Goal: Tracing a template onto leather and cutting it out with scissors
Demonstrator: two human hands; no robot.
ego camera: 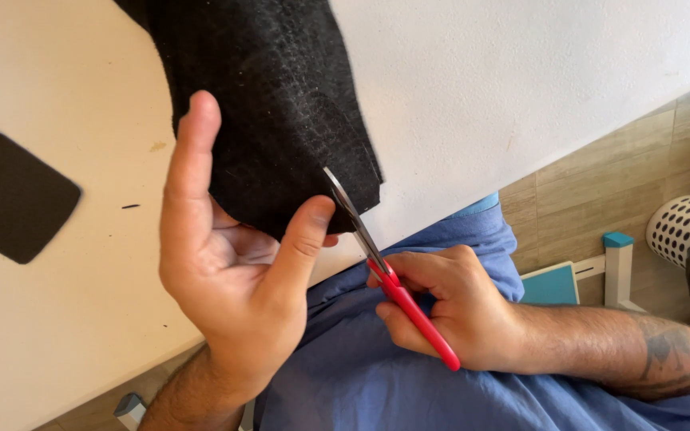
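A large piece of black felt-like fabric (273, 104) lies on the white table (521, 72) and hangs over its edge. My left hand (233, 271) holds the fabric's lower edge, thumb pressed on top and fingers underneath. My right hand (449, 307) grips red-handled scissors (389, 275), whose metal blades point up into the fabric's edge beside my left thumb. The blade tips touch the fabric.
A small black square of fabric (13, 195) rests on the table at the left. A white perforated basket (684, 227) stands on the tiled floor at the right, near a teal and white frame (612, 267). My blue garment (377, 375) fills the bottom.
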